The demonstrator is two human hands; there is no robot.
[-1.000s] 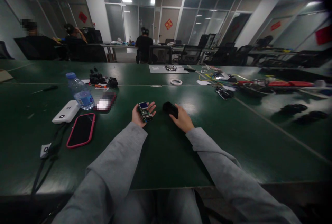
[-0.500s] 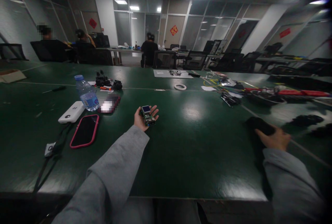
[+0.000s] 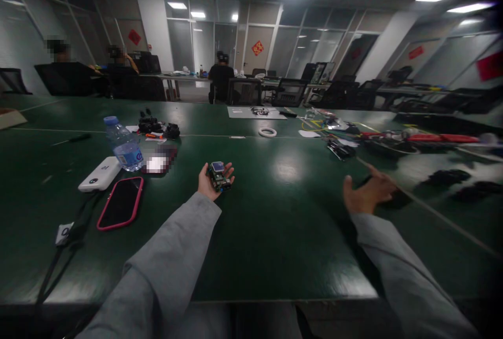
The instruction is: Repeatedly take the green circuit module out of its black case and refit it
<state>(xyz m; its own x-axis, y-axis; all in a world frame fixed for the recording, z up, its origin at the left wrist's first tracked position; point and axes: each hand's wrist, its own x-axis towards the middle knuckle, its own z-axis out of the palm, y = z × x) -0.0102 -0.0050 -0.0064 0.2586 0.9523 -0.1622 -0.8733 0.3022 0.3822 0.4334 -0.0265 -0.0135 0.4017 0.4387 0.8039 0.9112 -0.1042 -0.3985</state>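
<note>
Cradling a circuit board [image 3: 220,178] with a small screen in the upturned left hand [image 3: 205,186], fingers half-curled around it, above the middle of the green table [image 3: 275,244]. Holding the right hand [image 3: 365,192] open at right, thumb well apart from fingers, by a black object [image 3: 398,200]; can't tell if touching. Note phone [image 3: 121,204], white power bank [image 3: 100,174], bottle [image 3: 124,148] at left.
</note>
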